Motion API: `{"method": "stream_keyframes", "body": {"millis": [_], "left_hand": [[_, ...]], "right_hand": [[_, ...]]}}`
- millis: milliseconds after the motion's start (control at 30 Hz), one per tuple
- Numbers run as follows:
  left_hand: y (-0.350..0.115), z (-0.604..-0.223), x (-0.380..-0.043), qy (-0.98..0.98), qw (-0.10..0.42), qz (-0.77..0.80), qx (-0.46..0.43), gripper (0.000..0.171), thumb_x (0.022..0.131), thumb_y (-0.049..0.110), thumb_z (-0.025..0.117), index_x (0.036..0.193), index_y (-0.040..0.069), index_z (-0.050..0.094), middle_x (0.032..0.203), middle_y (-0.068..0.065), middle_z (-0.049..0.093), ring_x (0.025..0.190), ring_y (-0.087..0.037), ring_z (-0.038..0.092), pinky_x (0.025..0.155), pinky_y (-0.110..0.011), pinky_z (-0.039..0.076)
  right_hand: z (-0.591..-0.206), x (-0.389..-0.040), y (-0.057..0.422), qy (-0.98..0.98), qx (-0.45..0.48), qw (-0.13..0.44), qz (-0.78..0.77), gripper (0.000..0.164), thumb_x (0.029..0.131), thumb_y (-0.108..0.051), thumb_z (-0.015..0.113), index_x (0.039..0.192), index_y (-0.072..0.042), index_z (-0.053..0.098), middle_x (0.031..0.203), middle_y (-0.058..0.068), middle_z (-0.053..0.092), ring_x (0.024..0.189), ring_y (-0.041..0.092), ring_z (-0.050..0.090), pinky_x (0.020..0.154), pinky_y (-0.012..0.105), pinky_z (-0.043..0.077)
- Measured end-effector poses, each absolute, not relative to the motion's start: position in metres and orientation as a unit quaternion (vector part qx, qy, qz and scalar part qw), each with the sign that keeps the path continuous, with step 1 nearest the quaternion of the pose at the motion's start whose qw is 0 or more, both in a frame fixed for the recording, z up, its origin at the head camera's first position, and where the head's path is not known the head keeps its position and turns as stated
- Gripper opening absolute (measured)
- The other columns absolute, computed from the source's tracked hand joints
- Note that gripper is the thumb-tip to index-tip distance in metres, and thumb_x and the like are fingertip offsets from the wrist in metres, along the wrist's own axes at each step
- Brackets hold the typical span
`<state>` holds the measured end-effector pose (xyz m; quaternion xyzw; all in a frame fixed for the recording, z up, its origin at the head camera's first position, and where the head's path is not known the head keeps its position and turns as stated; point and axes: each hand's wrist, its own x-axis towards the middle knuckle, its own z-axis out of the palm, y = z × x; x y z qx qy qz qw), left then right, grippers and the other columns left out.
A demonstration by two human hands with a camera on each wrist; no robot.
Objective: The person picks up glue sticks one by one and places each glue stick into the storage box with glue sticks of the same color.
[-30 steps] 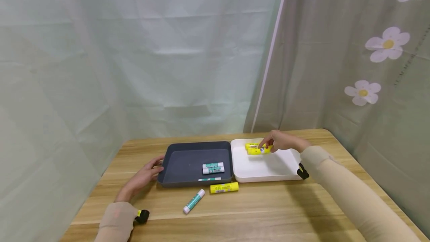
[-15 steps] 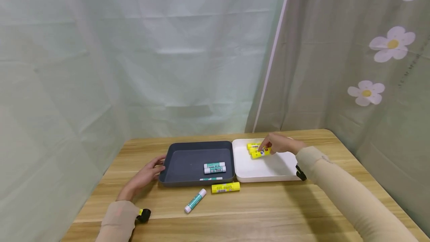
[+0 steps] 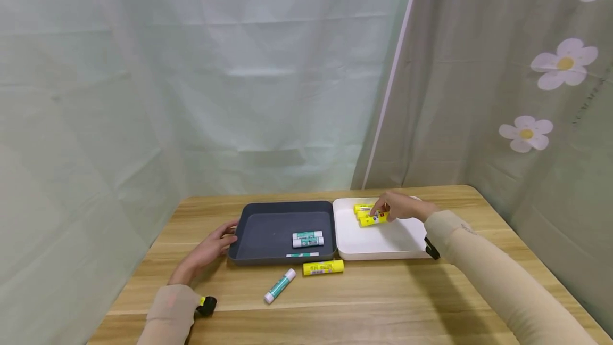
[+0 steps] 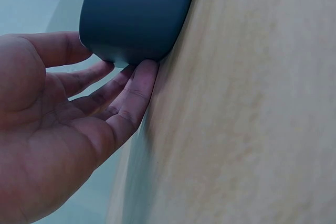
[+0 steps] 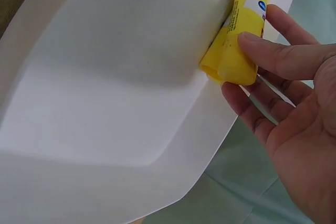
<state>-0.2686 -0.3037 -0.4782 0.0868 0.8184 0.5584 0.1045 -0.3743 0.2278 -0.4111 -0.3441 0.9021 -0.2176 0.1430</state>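
My right hand (image 3: 401, 205) pinches a yellow glue stick (image 5: 242, 35) between thumb and fingers, over the back left part of the white tray (image 3: 383, 244). Other yellow glue sticks (image 3: 362, 208) lie right beside it, partly covered by it and the fingers. At the left end of the dark grey tray (image 3: 268, 233), my left hand (image 3: 208, 249) rests its fingertips against the outer wall. The left wrist view shows its fingers (image 4: 137, 85) fairly straight against the tray's corner (image 4: 131, 19).
Green-and-white glue sticks (image 3: 308, 241) lie in the dark tray, one partly hidden by its front wall. On the wooden table (image 3: 364, 302), in front of the trays, are a yellow glue stick (image 3: 323, 267) and a green-and-white one (image 3: 280, 286). Curtains (image 3: 268, 95) hang behind.
My right hand has brought the yellow glue stick slightly toward the front of the white tray, turning it a little and uncovering another behind it. The left hand stays at the dark tray.
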Motion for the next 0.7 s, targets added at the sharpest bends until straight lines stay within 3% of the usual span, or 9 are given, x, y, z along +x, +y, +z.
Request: {"method": "stream_keyframes", "body": {"millis": [467, 700], "left_hand": [[-0.304, -0.477, -0.268, 0.821, 0.106, 0.553, 0.089, 0.057, 0.112, 0.01, 0.043, 0.162, -0.006, 0.02, 0.157, -0.038, 0.027, 0.14, -0.051, 0.04, 0.106, -0.051, 0.046], [-0.304, -0.479, -0.269, 0.817, 0.107, 0.56, 0.085, 0.057, 0.111, 0.009, 0.043, 0.162, -0.005, 0.021, 0.157, -0.037, 0.028, 0.139, -0.049, 0.042, 0.105, -0.049, 0.047]], "right_hand": [[-0.422, -0.371, 0.231, 0.916, -0.334, 0.097, -0.2, 0.045, 0.077, 0.025, 0.067, 0.108, -0.006, 0.079, 0.093, 0.009, 0.058, 0.085, 0.023, 0.048, 0.076, 0.034, 0.044], [-0.416, -0.372, 0.231, 0.918, -0.329, 0.102, -0.198, 0.042, 0.079, 0.023, 0.067, 0.109, -0.005, 0.077, 0.097, 0.01, 0.061, 0.087, 0.025, 0.053, 0.076, 0.034, 0.046]]}}
